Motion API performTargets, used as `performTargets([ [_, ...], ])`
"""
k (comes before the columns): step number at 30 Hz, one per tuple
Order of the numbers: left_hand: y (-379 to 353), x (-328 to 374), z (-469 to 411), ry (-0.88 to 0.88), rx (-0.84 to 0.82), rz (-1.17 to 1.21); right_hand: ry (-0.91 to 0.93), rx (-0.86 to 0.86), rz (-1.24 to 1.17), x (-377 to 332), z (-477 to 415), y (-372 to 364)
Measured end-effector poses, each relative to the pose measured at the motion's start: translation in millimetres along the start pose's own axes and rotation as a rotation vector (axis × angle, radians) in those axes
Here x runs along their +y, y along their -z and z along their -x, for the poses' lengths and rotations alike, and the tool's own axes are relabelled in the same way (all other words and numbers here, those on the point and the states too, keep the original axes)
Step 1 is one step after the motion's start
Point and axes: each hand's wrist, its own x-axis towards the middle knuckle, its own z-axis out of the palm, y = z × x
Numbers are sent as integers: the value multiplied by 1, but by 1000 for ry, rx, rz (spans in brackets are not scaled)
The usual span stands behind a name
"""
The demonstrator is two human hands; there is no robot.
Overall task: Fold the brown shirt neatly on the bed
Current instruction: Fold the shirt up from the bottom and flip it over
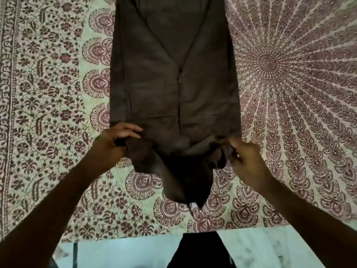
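The brown shirt [173, 78] lies lengthwise on the patterned bedsheet [289, 74], its sides folded inward into a long strip. The left hand [114, 144] and right hand [245, 161] each grip bunched cloth at the near corners, lifting that end off the bed.

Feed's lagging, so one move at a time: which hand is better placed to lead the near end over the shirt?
Probably the left hand: its grip sits at the near-left corner of the brown shirt, fingers laid over flat cloth. The right hand pinches bunched cloth, which likely needs straightening first.
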Motion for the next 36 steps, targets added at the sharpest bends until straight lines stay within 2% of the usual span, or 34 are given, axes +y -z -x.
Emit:
performTargets([
  [3,16,25,-40,144,100,133,-211,48,-295,-11,-50,19],
  [7,36,30,-100,331,226,264,-295,184,-350,-11,-142,44],
  [9,38,27,-128,402,291,298,-347,176,-344,-3,-180,48],
  [14,36,12,-157,534,426,262,-525,141,-305,20,-229,45],
  [17,37,6,-159,560,493,223,-550,176,-242,22,-230,46],
  [22,25,-9,-148,575,512,-83,-563,235,-186,39,-216,43],
  [27,15,-17,-131,552,470,-335,-573,267,-196,37,-211,41],
  [29,12,-12,-123,530,484,-437,-587,272,-93,28,-205,39],
  [31,10,-4,-117,497,572,-555,-558,315,62,14,-195,33],
  [34,9,14,-114,256,659,-714,-408,371,392,-18,-179,7],
  [36,3,15,-120,44,487,-715,-255,345,527,-40,-169,-17],
])
